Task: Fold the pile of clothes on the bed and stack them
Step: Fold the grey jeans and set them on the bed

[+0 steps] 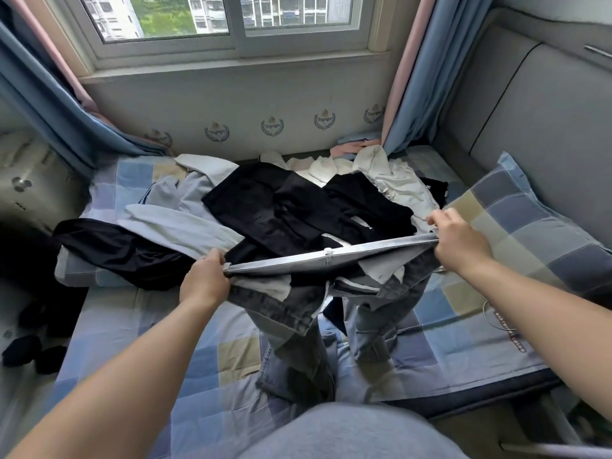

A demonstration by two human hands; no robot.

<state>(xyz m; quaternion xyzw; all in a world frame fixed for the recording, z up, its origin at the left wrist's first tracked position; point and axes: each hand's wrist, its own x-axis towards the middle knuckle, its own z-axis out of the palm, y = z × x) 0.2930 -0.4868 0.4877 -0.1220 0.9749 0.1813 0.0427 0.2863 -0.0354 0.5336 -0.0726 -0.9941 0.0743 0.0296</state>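
Denim jeans (288,306) hang between your hands over the near half of the bed (132,326). Their waistband (324,256) is pulled into a taut line from one fist to the other. Your left hand (205,279) has its fingers curled tight round the left end of the band. Your right hand (460,243) pinches the right end with thumb and curled fingers. Below the band the two legs drop loosely and crumple on the checked quilt just in front of your lap, with some of the fabric turned inside out.

Behind the waistband lies the pile of clothes (390,183), spread unfolded across the middle of the bed. Black trousers (265,207) sprawl at its centre, and a pale blue shirt (185,226) lies to their left with another black garment (109,246) draped beside it. White pieces (331,167) are heaped at the back near the wall.

To your right a checked pillow (530,233) leans against a grey padded headboard (546,127). Blue curtains (49,104) frame the window (231,21) beyond the bed. Dark items (23,352) lie low at the left, off the bed's edge.
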